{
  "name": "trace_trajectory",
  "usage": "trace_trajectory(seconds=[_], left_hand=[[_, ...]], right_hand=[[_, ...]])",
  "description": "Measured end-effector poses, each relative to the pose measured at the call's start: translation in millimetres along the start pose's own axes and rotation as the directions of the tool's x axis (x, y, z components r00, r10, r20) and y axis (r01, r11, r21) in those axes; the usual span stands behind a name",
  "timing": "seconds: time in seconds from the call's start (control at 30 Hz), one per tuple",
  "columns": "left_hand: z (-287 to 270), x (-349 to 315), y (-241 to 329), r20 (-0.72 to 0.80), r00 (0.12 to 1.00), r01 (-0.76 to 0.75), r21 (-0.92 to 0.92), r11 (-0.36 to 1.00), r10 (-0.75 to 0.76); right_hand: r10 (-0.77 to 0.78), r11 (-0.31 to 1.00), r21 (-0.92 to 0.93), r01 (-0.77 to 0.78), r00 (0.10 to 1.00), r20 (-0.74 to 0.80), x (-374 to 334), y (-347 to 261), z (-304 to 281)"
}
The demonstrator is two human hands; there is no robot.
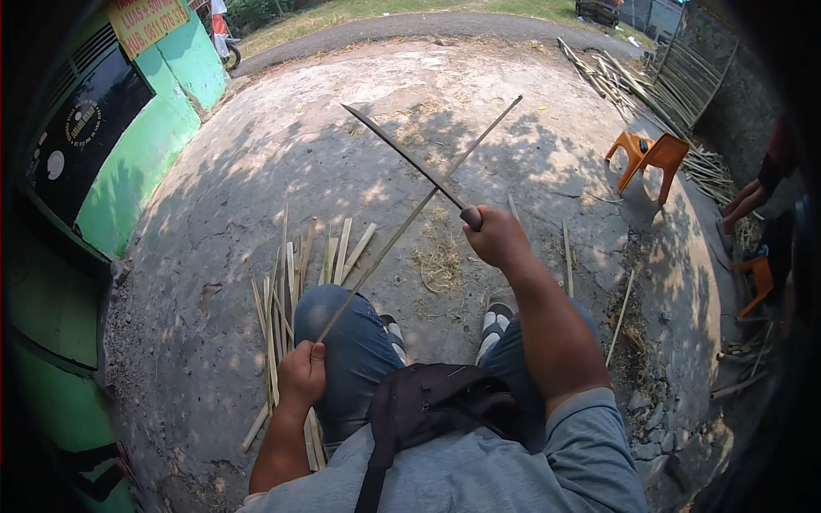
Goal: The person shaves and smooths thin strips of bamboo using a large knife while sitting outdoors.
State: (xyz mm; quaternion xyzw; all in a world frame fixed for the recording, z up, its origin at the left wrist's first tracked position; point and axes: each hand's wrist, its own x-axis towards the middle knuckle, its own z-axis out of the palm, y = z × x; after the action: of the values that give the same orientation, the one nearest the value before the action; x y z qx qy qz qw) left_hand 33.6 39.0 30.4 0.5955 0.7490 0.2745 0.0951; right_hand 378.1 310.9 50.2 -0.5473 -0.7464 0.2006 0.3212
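My right hand (499, 238) is closed round the dark handle of a machete (402, 152), its long blade pointing up and to the left. A thin bamboo strip (389, 244) runs from my left hand (302, 373), which grips its lower end beside my left knee, up to the far right. Blade and strip cross in front of me near the handle, and they look to be touching there. Beside my left leg lies a bundle of split bamboo strips (275, 333), partly hidden by my knee and arm.
Fibrous shavings (440, 263) lie on the ground ahead of my feet. An orange plastic stool (654, 158) stands at the right, with piled bamboo poles (616, 81) behind it. A person's legs (742, 201) show at the right edge. A green wall (137, 175) rises on the left.
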Motion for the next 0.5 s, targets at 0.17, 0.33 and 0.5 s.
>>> trace_trajectory(seconds=[0.17, 0.33, 0.5], left_hand=[[-6, 3, 1, 0.035, 0.999, 0.002, -0.006, 1.0, -0.002], [-4, 2, -7, 0.031, 0.999, -0.023, -0.01, 1.0, 0.023], [1, -1, -20, 0.002, 0.999, -0.041, -0.119, 0.992, 0.042]], right_hand=[[-0.177, 0.946, -0.248, 0.21, 0.973, 0.148, -20, -30, 10], [-0.416, 0.832, -0.276, 0.481, 0.87, 0.263, -29, -53, 30], [-0.325, 0.92, -0.215, 0.328, 0.944, 0.051, -12, -38, 16]])
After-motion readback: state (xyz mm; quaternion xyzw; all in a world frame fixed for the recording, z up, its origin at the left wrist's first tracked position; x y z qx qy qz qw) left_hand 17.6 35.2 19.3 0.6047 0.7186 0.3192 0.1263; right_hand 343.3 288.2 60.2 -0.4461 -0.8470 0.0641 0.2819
